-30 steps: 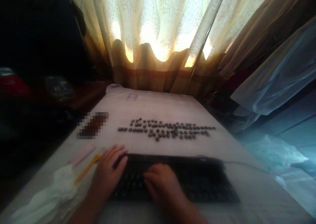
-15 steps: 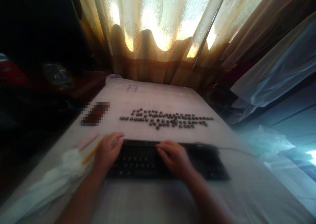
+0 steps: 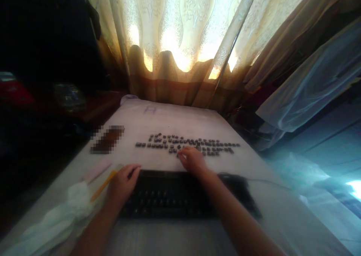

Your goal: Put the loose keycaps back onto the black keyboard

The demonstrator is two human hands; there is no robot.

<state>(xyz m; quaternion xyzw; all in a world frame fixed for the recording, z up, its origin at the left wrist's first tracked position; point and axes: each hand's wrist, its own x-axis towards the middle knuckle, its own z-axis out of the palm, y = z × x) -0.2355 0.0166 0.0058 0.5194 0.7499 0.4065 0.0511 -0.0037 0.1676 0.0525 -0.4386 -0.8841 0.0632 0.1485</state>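
A black keyboard (image 3: pixel 169 199) lies across the near part of the cloth-covered surface, and its key area looks partly bare. Behind it, several loose black keycaps (image 3: pixel 158 146) are spread in uneven rows. My left hand (image 3: pixel 122 182) rests at the keyboard's left end, fingers curled near its back edge; whether it holds anything is hidden. Over the front edge of the keycap rows is my right hand (image 3: pixel 192 160), its fingertips pinched together at a keycap too small to make out clearly. My right forearm passes above the keyboard.
Left of the keyboard lie a yellow-orange stick-like tool (image 3: pixel 103 186), a pink item (image 3: pixel 97 170) and a crumpled white cloth (image 3: pixel 70 207). A blurred-out brown object (image 3: pixel 108 139) sits farther back. A cable (image 3: pixel 270 181) runs right from the keyboard. Curtains (image 3: pixel 183 30) hang behind.
My right hand has moved forward from above the keyboard to the front of the keycap rows. My left hand stays at the keyboard's left end. The view has tilted up slightly.
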